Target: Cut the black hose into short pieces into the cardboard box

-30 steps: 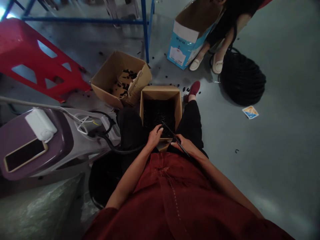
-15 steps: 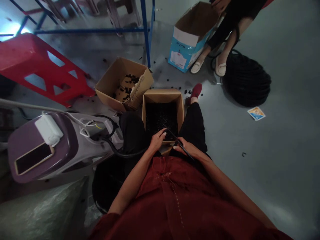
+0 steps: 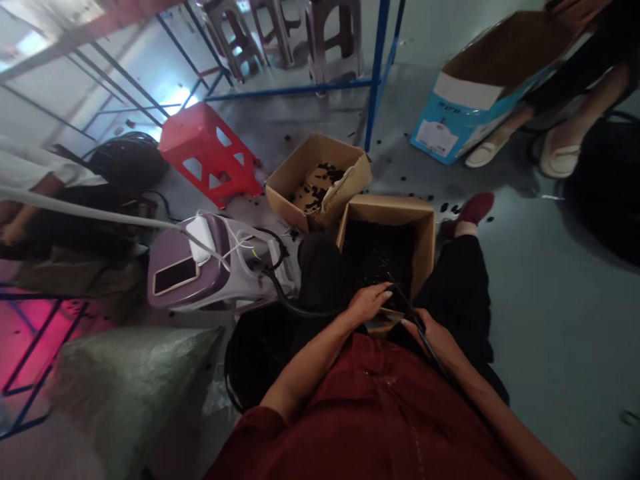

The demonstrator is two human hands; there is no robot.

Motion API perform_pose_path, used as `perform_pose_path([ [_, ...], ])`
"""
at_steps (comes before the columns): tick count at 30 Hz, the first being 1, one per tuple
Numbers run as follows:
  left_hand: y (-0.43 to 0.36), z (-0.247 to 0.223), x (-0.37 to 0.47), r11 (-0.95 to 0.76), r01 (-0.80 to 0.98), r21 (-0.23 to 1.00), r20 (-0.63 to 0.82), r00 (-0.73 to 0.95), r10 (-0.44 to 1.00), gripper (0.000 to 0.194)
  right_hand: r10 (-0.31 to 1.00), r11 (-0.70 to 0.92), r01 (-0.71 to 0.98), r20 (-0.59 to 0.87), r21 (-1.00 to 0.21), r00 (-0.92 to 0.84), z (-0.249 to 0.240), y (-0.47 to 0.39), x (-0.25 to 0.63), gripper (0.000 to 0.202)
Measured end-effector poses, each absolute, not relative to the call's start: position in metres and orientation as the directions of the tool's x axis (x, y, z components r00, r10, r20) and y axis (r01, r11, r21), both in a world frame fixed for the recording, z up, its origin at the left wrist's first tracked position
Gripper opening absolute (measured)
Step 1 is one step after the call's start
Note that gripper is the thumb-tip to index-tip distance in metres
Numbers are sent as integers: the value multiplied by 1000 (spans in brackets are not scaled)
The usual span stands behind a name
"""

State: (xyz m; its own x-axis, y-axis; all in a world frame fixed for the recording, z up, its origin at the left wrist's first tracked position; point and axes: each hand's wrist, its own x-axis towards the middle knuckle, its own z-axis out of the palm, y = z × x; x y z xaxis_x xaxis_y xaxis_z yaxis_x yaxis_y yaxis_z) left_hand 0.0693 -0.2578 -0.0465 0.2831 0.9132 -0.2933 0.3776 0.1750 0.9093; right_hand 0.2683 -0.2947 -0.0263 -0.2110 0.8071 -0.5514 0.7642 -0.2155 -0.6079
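My left hand [image 3: 370, 301] is closed, its fingertips pinching near the upper end of a long, thin black strip [image 3: 429, 343]. My right hand [image 3: 434, 331] wraps round the same strip lower down, and the strip's tail runs back along my right forearm. Whether it is a tube, a cord or a tool is too dark to tell. Just beyond my hands, between my knees, an open cardboard box [image 3: 426, 257] holds a dark mass of black pieces [image 3: 377, 250].
A second carton [image 3: 287, 207] holds scattered black bits. Left are a red stool [image 3: 193, 137], a purple-topped stool [image 3: 163, 248] with a phone [image 3: 176, 276], and a filled sack [image 3: 130, 367]. Another person's feet [image 3: 563, 153] stand by a blue box [image 3: 440, 130] and black coil [image 3: 607, 193].
The view has swung left, so everything sits further right and another person's arm shows at the left edge. Both hands keep hold of the black strip, nearly unchanged.
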Motion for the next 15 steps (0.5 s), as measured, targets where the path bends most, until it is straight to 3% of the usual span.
perform_pose_path([
  [15,-257,-52,72,314,513,799,-488,249,837,52,792,-139,862,-578,-487,-198,-57,-299,277,44],
])
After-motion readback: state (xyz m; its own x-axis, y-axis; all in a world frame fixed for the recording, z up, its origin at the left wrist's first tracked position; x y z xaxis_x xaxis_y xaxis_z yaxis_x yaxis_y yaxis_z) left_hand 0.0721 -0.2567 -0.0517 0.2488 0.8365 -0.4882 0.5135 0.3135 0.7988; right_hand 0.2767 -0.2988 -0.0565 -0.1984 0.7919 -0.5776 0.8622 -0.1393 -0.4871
